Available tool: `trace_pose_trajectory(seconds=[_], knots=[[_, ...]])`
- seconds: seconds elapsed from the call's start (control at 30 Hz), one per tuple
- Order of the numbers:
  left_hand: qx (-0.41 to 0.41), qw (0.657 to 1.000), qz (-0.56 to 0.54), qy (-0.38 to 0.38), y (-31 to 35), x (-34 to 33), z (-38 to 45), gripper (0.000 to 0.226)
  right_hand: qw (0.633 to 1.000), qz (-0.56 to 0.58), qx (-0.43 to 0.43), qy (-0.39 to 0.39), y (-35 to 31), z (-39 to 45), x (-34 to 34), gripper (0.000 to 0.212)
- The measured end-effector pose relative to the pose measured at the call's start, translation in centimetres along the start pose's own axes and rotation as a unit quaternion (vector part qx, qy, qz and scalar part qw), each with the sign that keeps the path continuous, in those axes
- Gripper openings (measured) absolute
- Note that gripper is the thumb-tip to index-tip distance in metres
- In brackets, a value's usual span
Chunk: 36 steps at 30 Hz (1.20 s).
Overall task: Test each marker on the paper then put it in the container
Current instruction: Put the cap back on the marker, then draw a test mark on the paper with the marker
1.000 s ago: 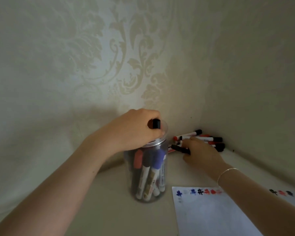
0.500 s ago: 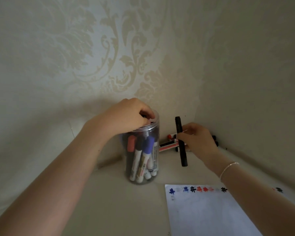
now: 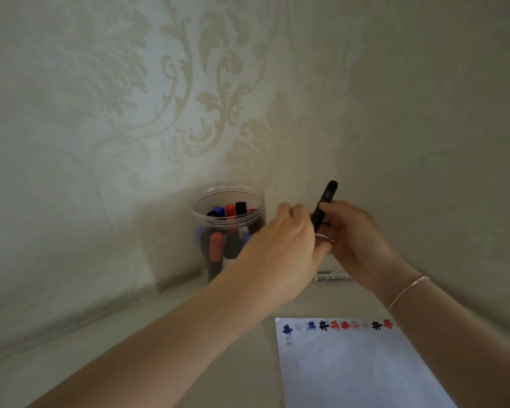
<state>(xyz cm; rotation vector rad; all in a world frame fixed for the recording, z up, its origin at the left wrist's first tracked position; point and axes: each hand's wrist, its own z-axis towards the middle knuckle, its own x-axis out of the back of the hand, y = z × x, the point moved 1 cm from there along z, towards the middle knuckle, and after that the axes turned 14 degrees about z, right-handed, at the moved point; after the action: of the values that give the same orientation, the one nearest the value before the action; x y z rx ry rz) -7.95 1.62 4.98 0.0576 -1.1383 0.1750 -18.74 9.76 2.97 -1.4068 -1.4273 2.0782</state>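
- Your left hand (image 3: 289, 245) has left the mouth of the clear plastic jar (image 3: 228, 201) and moved right to meet your right hand (image 3: 351, 234).
- Your right hand has lifted the black marker (image 3: 324, 206) higher; it now tilts with its upper end up and to the right, gripped near its lower part.
- Your left fingers now close on the marker's lower end, beside the right fingers.
- The jar's open rim now shows the marker caps inside.

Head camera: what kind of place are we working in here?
Probably a room in a home, at a surface tucked into a corner: damask-patterned wallpaper behind, a plain side wall, and a clear marker jar beside test paper.
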Motion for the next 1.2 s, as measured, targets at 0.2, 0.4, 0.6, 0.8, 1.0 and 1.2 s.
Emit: trace_pose_trajectory(seconds=[0.2,0.4,0.6,0.8,1.0,1.2], knots=[[0.038,0.971,-0.206,-0.114,-0.6,-2.7,1.1,0.023,1.0,-0.019,-0.002,-0.001,0.2,-0.8,1.2,0.024],[0.016,0.896,-0.401,-0.189,-0.2,-3.7,-0.4,0.018,0.991,-0.078,-0.082,-0.065,0.1,-1.5,1.9,0.023],[-0.001,0.947,-0.25,-0.199,-0.2,-5.8,-1.7,0.043,0.993,-0.035,0.022,0.11,-0.2,-1.3,2.6,0.03],[-0.058,0.982,-0.121,-0.135,0.3,-8.3,-3.8,0.043,0.959,-0.054,0.125,0.25,0.1,-1.9,4.9,0.029],[-0.038,0.984,-0.147,-0.097,0.1,-9.6,-4.6,0.039,0.952,-0.037,0.139,0.271,1.0,-2.5,5.5,0.033],[-0.101,0.981,-0.158,-0.047,-1.1,-8.8,-6.8,0.033,0.967,0.007,0.107,0.229,1.2,-3.0,5.2,0.014]])
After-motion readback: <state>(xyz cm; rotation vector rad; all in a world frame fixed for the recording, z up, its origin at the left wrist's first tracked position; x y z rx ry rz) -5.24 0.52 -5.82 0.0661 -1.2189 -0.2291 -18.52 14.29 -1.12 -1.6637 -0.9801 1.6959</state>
